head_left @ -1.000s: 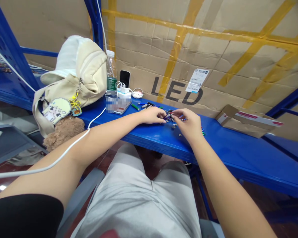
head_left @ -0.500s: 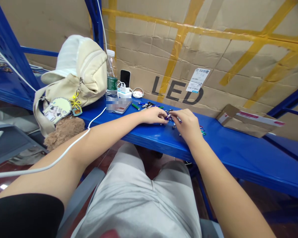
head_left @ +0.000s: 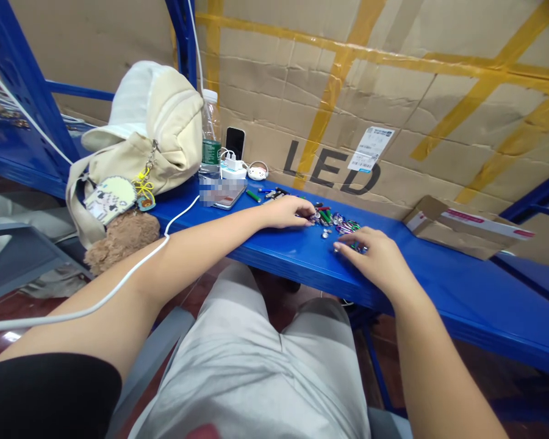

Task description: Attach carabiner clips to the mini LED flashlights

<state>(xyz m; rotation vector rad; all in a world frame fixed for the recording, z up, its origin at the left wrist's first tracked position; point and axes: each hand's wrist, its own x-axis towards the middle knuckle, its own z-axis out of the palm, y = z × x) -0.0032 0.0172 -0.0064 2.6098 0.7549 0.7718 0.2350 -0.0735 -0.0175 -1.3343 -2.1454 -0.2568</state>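
Note:
My left hand [head_left: 289, 211] rests on the blue shelf, its fingers curled by a small shiny piece; what they grip, if anything, is too small to make out. Nearer the shelf's front edge, to the right, my right hand [head_left: 379, 255] has thumb and forefinger close together, with a tiny shiny bit at the tips that I cannot name. Between the hands lie green and dark red tubes [head_left: 326, 214], small silver pieces [head_left: 326, 233] and a cluster of thin purple and green shiny parts [head_left: 348, 227]. More dark tubes [head_left: 274, 194] lie behind my left hand.
On the left stand a cream backpack [head_left: 176, 137] with a cap, a water bottle [head_left: 211, 140] and a phone [head_left: 231, 194]. A white charger [head_left: 232, 167] sits behind. An open cardboard box [head_left: 466, 228] is at right. A white cable [head_left: 119, 283] crosses my left arm.
My right hand has moved away from my left, to the right and toward the shelf's front edge. The parts between them now show. My left hand has stayed nearly in place.

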